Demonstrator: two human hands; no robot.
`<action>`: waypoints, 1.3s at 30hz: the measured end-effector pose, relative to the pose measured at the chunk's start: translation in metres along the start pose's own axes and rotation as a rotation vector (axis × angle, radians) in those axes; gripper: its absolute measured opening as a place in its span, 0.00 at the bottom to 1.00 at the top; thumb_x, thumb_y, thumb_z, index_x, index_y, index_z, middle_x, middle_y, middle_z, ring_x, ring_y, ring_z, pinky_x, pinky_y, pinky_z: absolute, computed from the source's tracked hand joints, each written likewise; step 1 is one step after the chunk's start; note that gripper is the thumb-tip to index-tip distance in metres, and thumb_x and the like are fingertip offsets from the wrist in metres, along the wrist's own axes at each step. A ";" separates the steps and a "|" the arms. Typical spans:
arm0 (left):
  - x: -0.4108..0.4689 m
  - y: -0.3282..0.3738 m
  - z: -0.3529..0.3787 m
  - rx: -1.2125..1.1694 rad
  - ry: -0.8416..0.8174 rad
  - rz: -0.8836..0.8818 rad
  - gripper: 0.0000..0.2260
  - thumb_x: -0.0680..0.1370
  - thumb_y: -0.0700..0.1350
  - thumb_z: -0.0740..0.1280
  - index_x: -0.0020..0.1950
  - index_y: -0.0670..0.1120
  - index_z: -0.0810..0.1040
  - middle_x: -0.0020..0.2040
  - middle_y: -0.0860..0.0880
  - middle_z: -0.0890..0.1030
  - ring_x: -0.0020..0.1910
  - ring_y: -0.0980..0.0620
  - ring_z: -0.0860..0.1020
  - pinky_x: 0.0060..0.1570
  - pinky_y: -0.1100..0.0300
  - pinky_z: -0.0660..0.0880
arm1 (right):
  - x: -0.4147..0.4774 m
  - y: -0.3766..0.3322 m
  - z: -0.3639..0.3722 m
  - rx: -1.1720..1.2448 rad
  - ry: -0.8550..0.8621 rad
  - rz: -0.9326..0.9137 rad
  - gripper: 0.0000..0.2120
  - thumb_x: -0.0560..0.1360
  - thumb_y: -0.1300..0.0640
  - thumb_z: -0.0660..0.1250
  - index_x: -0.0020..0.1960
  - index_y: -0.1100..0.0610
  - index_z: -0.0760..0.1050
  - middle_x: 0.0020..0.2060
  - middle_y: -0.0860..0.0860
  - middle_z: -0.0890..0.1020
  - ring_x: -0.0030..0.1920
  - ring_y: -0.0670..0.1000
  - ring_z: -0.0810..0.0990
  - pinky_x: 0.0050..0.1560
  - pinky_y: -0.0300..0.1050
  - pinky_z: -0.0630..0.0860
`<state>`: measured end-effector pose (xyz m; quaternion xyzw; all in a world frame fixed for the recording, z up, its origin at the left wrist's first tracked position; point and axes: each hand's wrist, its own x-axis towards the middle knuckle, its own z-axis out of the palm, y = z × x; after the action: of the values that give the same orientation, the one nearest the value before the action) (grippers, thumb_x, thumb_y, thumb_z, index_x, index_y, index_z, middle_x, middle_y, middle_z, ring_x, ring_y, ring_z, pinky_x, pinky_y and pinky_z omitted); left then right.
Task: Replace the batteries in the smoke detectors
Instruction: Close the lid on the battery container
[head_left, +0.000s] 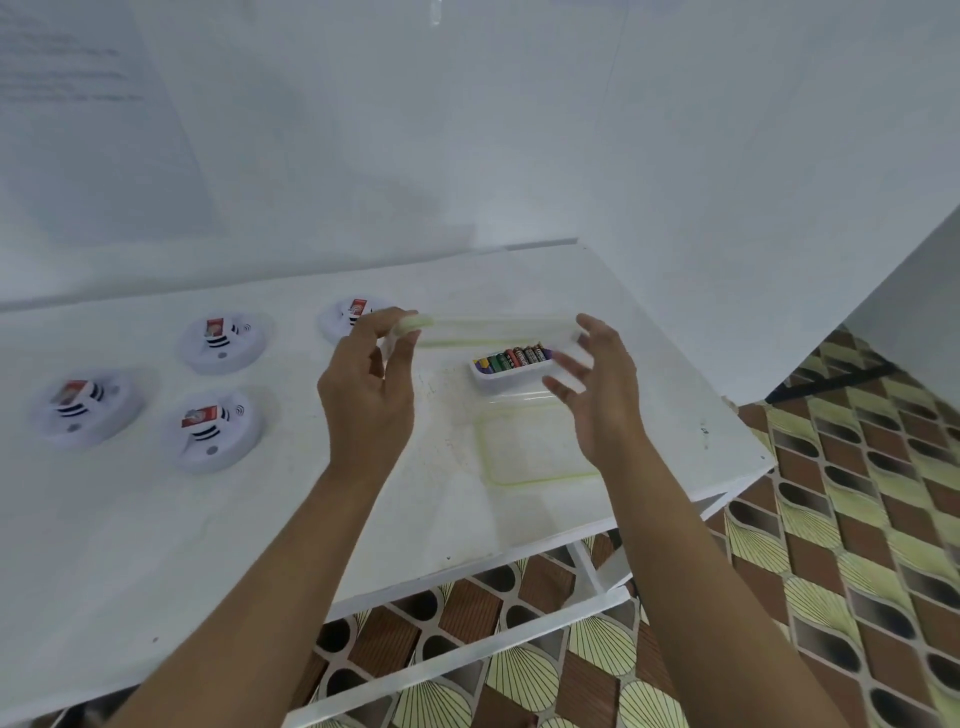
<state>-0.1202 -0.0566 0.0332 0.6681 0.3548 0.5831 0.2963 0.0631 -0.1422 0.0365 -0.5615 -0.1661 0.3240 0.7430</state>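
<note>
Four white round smoke detectors lie on the white table, each with a red-labelled battery showing: one at the far left, one in front, one behind, and one partly hidden behind my left hand. A small white tray holds several coloured batteries. Above it hangs a clear lid with a green rim. My left hand pinches the lid's left end. My right hand is at its right end, blurred, with its fingers spread and fairly straight.
A clear, green-rimmed container sits on the table just in front of the battery tray. The table's right edge drops off to a patterned tile floor. White walls stand behind and at the right.
</note>
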 end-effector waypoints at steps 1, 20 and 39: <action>-0.001 -0.001 0.000 -0.015 0.007 -0.002 0.04 0.80 0.45 0.67 0.54 0.52 0.80 0.35 0.57 0.76 0.29 0.51 0.68 0.33 0.63 0.65 | 0.000 -0.002 0.001 0.084 -0.010 0.110 0.11 0.85 0.48 0.58 0.57 0.51 0.76 0.57 0.51 0.77 0.51 0.55 0.82 0.46 0.46 0.80; 0.009 -0.019 0.055 -0.241 -0.108 -0.475 0.16 0.76 0.41 0.72 0.63 0.50 0.77 0.46 0.67 0.82 0.41 0.66 0.80 0.44 0.72 0.75 | 0.076 -0.015 -0.037 -0.016 -0.178 0.019 0.18 0.75 0.69 0.72 0.63 0.58 0.77 0.59 0.57 0.82 0.59 0.53 0.82 0.63 0.45 0.78; 0.011 -0.052 0.127 0.441 -0.182 -0.450 0.21 0.80 0.51 0.65 0.72 0.45 0.72 0.66 0.40 0.71 0.67 0.41 0.67 0.66 0.52 0.63 | 0.164 0.013 -0.055 -1.148 -0.472 -0.303 0.24 0.84 0.47 0.59 0.78 0.51 0.65 0.72 0.56 0.71 0.73 0.59 0.66 0.72 0.53 0.60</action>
<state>-0.0006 -0.0153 -0.0214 0.6703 0.5833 0.3501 0.2964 0.2128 -0.0705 -0.0118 -0.7542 -0.5498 0.1896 0.3049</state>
